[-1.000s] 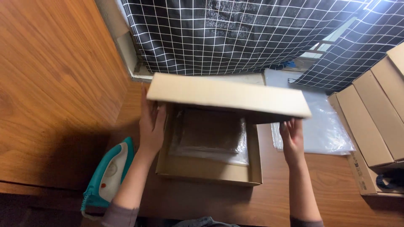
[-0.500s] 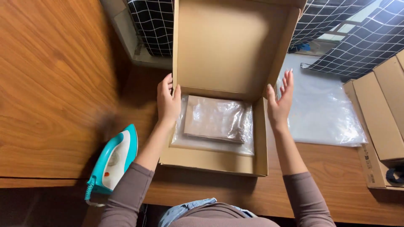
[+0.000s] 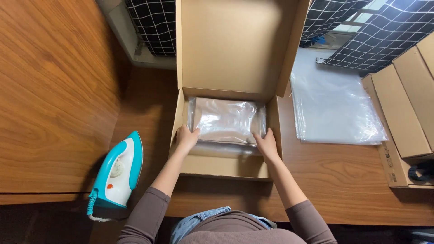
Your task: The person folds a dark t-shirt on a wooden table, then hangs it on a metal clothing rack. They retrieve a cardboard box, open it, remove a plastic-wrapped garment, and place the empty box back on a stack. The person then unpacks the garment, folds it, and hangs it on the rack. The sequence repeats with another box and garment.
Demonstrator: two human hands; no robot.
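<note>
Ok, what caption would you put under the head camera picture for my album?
Left hand and right hand reach into an open cardboard box, touching a plastic-wrapped packet, with a teal iron beside it.

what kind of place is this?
Probably a small packing station for clothing, at home or in a workshop. Both hands reach into an open cardboard box holding a plastic-bagged item; a stack of clear plastic bags, more flat cardboard boxes and a teal iron sit on the wooden table.

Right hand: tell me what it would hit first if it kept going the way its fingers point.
The right hand points away from the person, its fingers already at the plastic-wrapped packet in the open cardboard box. It would push into the packet's near right corner first.
</note>
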